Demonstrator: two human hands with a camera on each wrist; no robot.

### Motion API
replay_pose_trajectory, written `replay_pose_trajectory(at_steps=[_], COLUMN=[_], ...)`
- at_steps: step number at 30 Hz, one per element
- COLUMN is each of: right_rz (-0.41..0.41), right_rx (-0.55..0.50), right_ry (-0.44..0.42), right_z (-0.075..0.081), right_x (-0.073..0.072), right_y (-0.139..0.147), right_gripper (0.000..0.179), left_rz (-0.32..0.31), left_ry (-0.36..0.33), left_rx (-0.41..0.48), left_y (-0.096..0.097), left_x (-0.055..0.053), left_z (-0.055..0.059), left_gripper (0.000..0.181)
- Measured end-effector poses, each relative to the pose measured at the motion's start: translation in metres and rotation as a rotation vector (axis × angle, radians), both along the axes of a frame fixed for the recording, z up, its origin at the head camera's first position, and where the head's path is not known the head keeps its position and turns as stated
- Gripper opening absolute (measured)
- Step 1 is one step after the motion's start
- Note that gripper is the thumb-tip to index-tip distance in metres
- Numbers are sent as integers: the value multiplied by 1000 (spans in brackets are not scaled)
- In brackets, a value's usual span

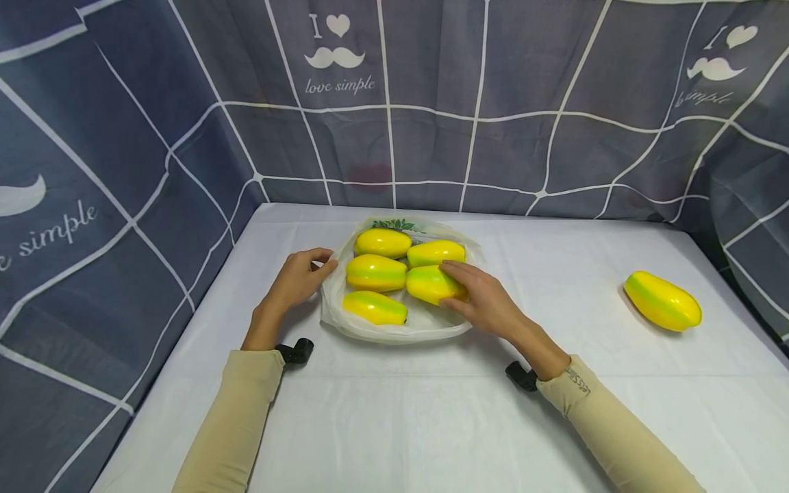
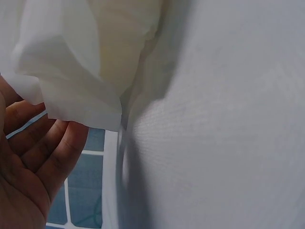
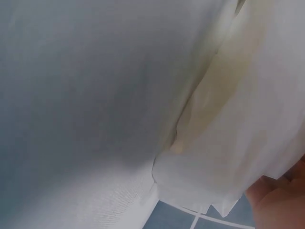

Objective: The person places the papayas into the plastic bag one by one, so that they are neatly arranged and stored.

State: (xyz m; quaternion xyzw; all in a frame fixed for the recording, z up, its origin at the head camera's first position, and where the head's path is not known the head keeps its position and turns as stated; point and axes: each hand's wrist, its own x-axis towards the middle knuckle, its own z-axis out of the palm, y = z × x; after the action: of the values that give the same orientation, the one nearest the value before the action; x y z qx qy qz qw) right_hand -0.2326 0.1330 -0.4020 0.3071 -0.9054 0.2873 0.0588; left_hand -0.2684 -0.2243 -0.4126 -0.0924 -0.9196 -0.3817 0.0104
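Observation:
A translucent white plastic bag (image 1: 431,327) lies spread open on the table with several glossy yellow-green papayas inside, among them one at the front left (image 1: 374,308). My left hand (image 1: 300,276) pinches the bag's left edge; in the left wrist view the fingers of that hand (image 2: 40,152) reach behind the bag's edge (image 2: 86,109). My right hand (image 1: 487,298) holds the right-front papaya (image 1: 425,284), fingers over its top and thumb at its near side. Only part of the right hand (image 3: 281,200) shows in the right wrist view, beside the bag wall (image 3: 214,157).
One more papaya (image 1: 662,301) lies by itself on the right part of the white-covered table (image 1: 401,418). Dark grid-patterned cloth (image 1: 431,150) rises behind the table and along both sides. Black camera mounts sit at the left wrist (image 1: 297,351) and right wrist (image 1: 520,376).

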Motion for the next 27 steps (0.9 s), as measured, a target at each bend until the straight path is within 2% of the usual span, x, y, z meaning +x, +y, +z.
replay_pose_trajectory(at_steps=[11,27], right_rz=[-20,-3], right_rx=[11,36], right_ry=[-45,-35], right_z=[-4,-5], right_x=[-3,-3], right_y=[-2,-1], right_gripper=[62,63], left_rz=[-5,6], left_ry=[7,0], left_rx=[3,-2], left_y=[1,1], left_x=[1,2], left_z=[0,4], left_gripper=[41,41])
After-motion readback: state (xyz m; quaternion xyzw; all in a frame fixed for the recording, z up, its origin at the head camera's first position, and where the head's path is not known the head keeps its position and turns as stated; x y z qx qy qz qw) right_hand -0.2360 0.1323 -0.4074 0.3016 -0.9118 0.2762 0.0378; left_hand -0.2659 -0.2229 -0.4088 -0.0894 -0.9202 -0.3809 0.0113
